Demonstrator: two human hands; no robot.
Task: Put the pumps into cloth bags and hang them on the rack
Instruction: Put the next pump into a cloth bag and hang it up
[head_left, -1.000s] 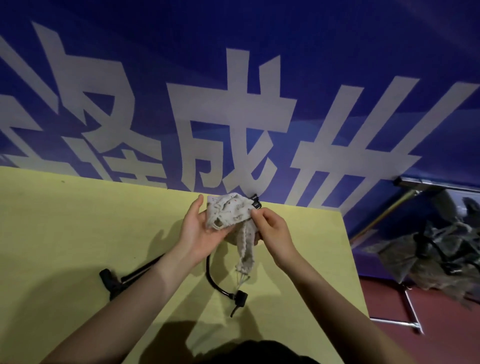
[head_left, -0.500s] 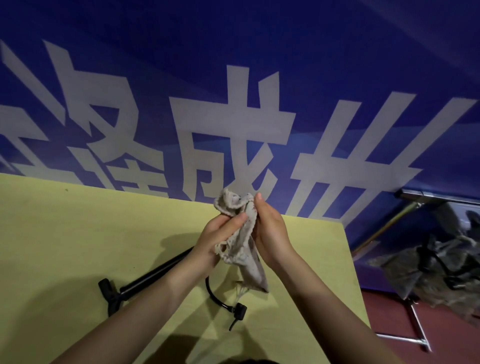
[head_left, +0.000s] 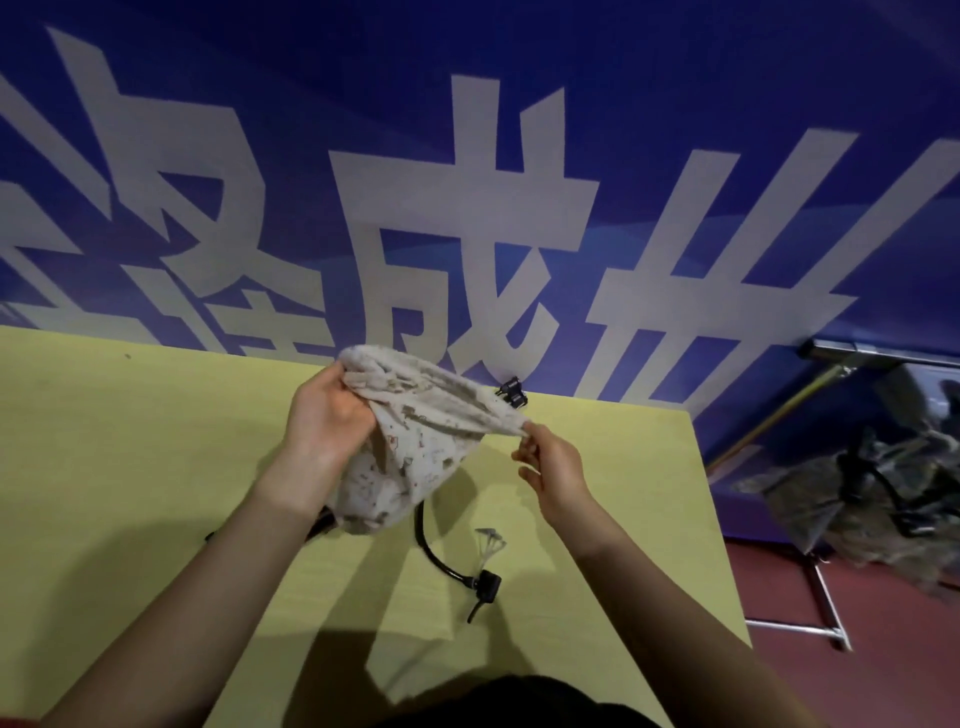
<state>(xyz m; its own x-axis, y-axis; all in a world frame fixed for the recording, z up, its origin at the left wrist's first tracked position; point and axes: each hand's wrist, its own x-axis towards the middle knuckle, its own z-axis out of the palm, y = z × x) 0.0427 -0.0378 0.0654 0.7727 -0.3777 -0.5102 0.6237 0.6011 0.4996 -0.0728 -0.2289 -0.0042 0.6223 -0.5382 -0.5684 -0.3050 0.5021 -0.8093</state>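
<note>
A pale printed cloth bag (head_left: 415, 452) hangs above the yellow table (head_left: 130, 441), its mouth stretched wide between my hands. My left hand (head_left: 324, 415) grips the left side of the rim. My right hand (head_left: 550, 462) pinches the right corner of the rim. A black cord stopper (head_left: 513, 392) sticks out behind the rim. Under the bag lies a black pump; its curved hose (head_left: 431, 545) and valve head (head_left: 485, 590) show on the table, while the barrel is mostly hidden by my left forearm.
A blue banner (head_left: 467, 182) with large white characters stands behind the table. To the right, a metal rack (head_left: 831, 597) on the red floor carries several filled cloth bags (head_left: 872, 488). The table's right edge runs close to my right arm.
The bag was bunched between my two hands held close together; now my hands have moved apart and pulled its mouth open wide.
</note>
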